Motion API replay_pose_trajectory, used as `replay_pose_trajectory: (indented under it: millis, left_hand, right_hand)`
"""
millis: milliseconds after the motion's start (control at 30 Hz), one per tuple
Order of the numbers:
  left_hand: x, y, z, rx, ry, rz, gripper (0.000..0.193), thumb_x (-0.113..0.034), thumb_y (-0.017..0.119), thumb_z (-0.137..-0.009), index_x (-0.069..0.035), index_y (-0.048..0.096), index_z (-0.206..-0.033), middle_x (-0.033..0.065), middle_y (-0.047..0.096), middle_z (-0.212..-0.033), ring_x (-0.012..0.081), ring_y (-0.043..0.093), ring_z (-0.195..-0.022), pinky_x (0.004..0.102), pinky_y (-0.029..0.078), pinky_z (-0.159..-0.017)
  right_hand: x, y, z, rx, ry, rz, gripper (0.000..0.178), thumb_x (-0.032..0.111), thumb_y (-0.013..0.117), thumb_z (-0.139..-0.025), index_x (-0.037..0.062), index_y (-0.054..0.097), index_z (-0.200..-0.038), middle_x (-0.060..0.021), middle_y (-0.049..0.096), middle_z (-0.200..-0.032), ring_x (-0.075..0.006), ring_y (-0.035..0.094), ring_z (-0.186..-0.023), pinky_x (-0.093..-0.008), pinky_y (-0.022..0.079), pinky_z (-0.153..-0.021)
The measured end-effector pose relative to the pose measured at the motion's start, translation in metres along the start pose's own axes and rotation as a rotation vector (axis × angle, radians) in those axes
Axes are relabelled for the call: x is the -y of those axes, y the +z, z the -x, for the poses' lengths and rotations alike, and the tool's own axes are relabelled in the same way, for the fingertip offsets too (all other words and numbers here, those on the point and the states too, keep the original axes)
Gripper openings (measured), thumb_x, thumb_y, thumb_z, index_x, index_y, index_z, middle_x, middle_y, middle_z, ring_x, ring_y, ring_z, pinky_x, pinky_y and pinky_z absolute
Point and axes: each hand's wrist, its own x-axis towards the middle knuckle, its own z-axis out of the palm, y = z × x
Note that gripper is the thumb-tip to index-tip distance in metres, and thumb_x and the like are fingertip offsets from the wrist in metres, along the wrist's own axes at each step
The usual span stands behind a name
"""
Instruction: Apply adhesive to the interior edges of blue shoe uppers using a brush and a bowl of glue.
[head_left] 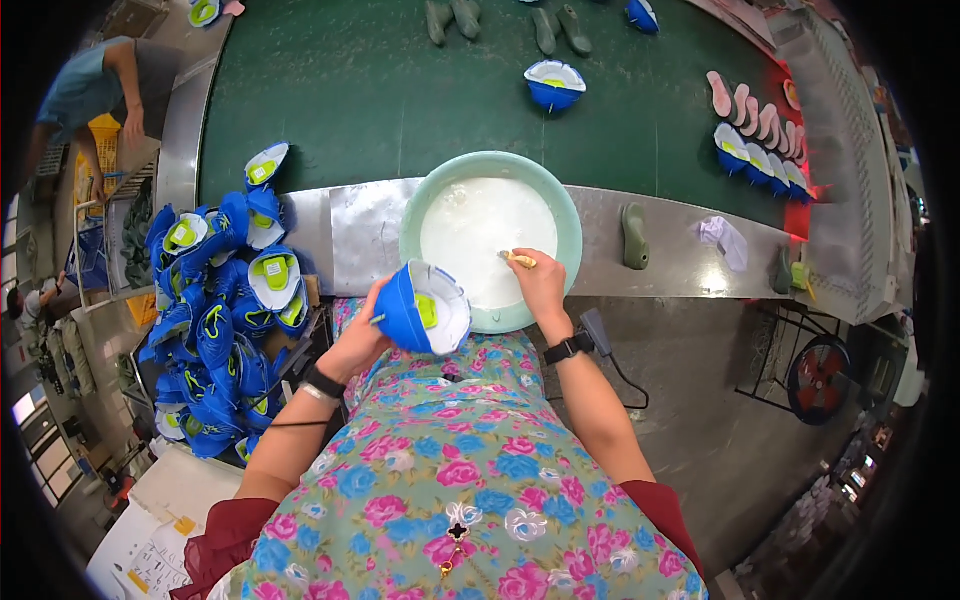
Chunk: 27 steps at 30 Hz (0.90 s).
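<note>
My left hand (362, 338) grips a blue shoe upper (398, 308) by its side, with its white lining and a yellow-green tongue piece facing up. It is held at the near left edge of a pale green basin (421, 190). White liquid (480, 225) fills much of the basin. Over the liquid, my right hand (541, 288) pinches the light wooden handle of a small brush (517, 259); its tip points left at the liquid. The brush and the shoe upper are apart.
Many blue shoe uppers (215, 330) are heaped at the left. A green belt (330, 120) runs beyond the metal ledge (370, 215), carrying shoe lasts (453, 20), uppers and pink insoles (742, 105). A green last (635, 237) and white cloth (722, 242) lie right. A person (90, 90) stands far left.
</note>
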Motion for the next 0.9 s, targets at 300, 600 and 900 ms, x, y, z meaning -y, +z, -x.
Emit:
replay_pose_trajectory:
  millis: [300, 600, 900]
  left_hand:
    - [0.004, 0.008, -0.054, 0.006, 0.006, 0.112, 0.059, 0.004, 0.045, -0.091, -0.021, 0.03, -0.143, 0.0058, 0.05, -0.13, 0.0201, 0.061, -0.105, 0.0353, 0.056, -0.076]
    - [-0.005, 0.028, -0.067, -0.027, 0.254, 0.153, 0.05, -0.002, 0.051, -0.093, -0.019, 0.039, -0.138, 0.002, 0.051, -0.13, 0.0165, 0.054, -0.115, 0.0338, 0.049, -0.093]
    - [-0.027, 0.048, -0.071, -0.105, 0.391, 0.149, 0.044, -0.004, 0.049, -0.094, -0.015, 0.041, -0.137, 0.0014, 0.053, -0.128, 0.0147, 0.056, -0.111, 0.0286, 0.047, -0.094]
  right_hand:
    - [0.112, -0.058, 0.008, 0.214, -0.007, -0.604, 0.02, 0.005, 0.073, -0.079, -0.0003, 0.071, -0.098, -0.0061, 0.071, -0.089, -0.0083, 0.063, -0.078, -0.0217, 0.05, -0.07]
    - [0.085, -0.066, 0.02, -0.022, 0.106, -0.206, 0.02, 0.018, 0.075, -0.08, -0.0006, 0.069, -0.081, -0.0017, 0.066, -0.065, -0.0061, 0.061, -0.061, -0.021, 0.047, -0.054]
    - [0.114, -0.089, 0.016, 0.11, 0.149, -0.319, 0.015, 0.013, 0.073, -0.081, -0.0009, 0.069, -0.083, -0.002, 0.066, -0.066, -0.005, 0.058, -0.059, -0.0203, 0.046, -0.054]
